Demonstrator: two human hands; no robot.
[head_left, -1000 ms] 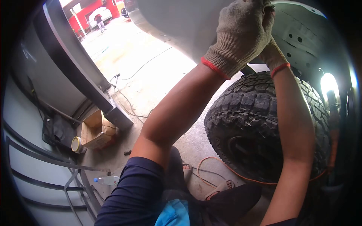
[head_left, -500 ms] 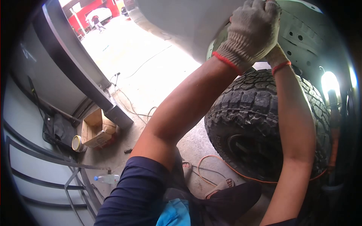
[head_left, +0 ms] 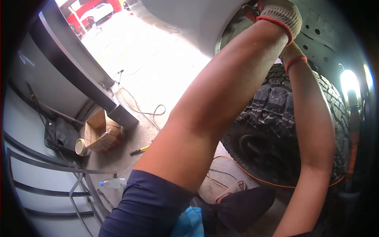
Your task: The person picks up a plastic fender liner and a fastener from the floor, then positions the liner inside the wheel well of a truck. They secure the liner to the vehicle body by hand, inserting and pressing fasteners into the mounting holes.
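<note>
My left hand (head_left: 279, 14), in a knitted glove with a red cuff, reaches up at the top edge beside the pale vehicle panel (head_left: 189, 23); its fingers are out of sight. Behind and below that wrist is my right hand (head_left: 291, 51), gloved too, with its fingers hidden. Both are inside the wheel arch (head_left: 316, 33), above a large knobby tire (head_left: 272, 96). What either hand touches cannot be made out.
A lit work lamp (head_left: 349, 85) hangs at the right. An orange cable (head_left: 252, 176) runs below the tire. At the left are a cardboard box (head_left: 94, 130), a tub (head_left: 81, 147), a water bottle (head_left: 113, 183), a yellow-and-black tool (head_left: 139, 150) and a metal frame (head_left: 47, 191).
My left hand and forearm have moved up and to the right, further into the wheel arch. The right hand has barely shifted. More of the yellow-and-black tool on the floor shows.
</note>
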